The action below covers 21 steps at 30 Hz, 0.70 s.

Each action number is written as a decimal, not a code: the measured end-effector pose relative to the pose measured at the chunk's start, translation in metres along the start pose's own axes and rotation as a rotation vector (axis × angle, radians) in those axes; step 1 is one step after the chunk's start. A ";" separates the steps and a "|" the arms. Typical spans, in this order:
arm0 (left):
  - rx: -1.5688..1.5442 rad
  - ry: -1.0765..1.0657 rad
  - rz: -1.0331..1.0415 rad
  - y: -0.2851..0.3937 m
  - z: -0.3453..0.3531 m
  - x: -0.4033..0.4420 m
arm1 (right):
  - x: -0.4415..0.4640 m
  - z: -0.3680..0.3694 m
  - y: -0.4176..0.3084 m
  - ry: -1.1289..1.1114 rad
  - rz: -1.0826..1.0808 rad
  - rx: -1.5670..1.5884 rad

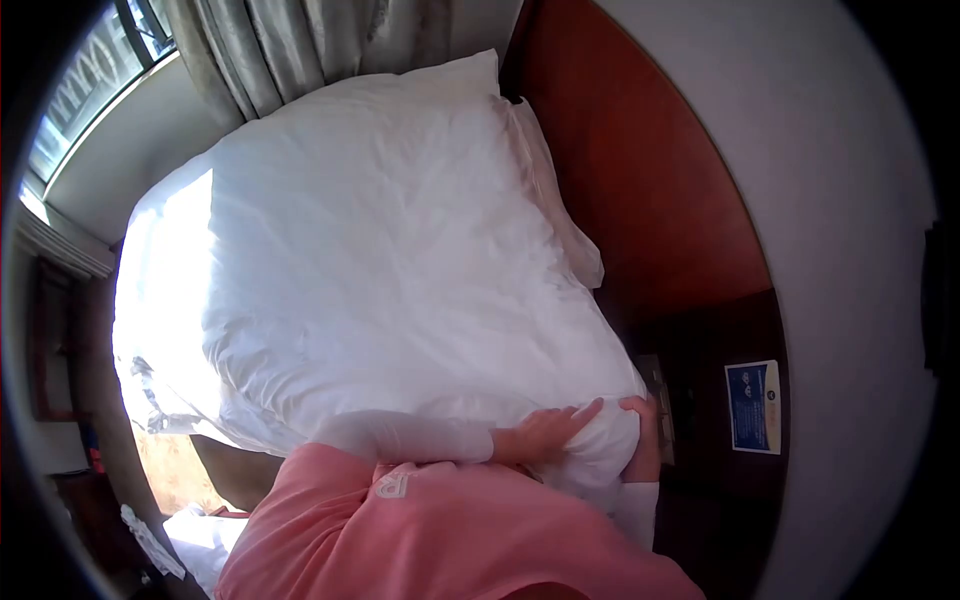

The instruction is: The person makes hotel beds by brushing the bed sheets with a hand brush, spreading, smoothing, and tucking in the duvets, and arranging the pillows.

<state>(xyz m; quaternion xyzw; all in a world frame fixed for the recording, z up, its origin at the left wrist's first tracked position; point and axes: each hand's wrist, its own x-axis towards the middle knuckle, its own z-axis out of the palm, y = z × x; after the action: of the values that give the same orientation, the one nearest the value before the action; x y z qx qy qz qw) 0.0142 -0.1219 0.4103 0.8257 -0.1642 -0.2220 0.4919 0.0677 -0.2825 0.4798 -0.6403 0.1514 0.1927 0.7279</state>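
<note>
A white duvet (380, 250) covers the bed, its surface wrinkled toward the near side. At its near right corner, my left hand (548, 432) presses on the fabric with the fingers stretched toward the corner. My right hand (646, 440) is at the outer edge of that same corner, its fingers bent round the white cloth. A bunched fold of the duvet lies between the two hands. Behind the duvet's right edge, part of a pale pillow or sheet (548, 190) shows beside the headboard.
The reddish-brown headboard (640, 150) stands along the right. A dark nightstand (705, 400) with a blue and white card (752, 407) is near my right hand. Grey curtains (290, 50) hang behind the bed, and white cloth (200, 545) lies at the lower left.
</note>
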 end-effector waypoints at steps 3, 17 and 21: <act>-0.084 0.117 0.102 -0.015 -0.029 -0.024 | 0.075 -0.011 0.026 -0.275 0.104 -0.208; -0.716 0.345 0.250 -0.039 -0.097 -0.208 | 0.302 0.270 0.036 -0.449 -0.159 -0.787; -1.146 0.633 0.053 -0.075 -0.073 -0.268 | 0.214 0.564 0.052 -0.652 -0.454 -0.769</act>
<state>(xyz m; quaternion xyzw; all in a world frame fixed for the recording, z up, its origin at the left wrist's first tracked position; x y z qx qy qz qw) -0.1704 0.0980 0.4297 0.4539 0.1125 -0.0082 0.8839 0.2163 0.3006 0.4096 -0.7839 -0.3049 0.2604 0.4740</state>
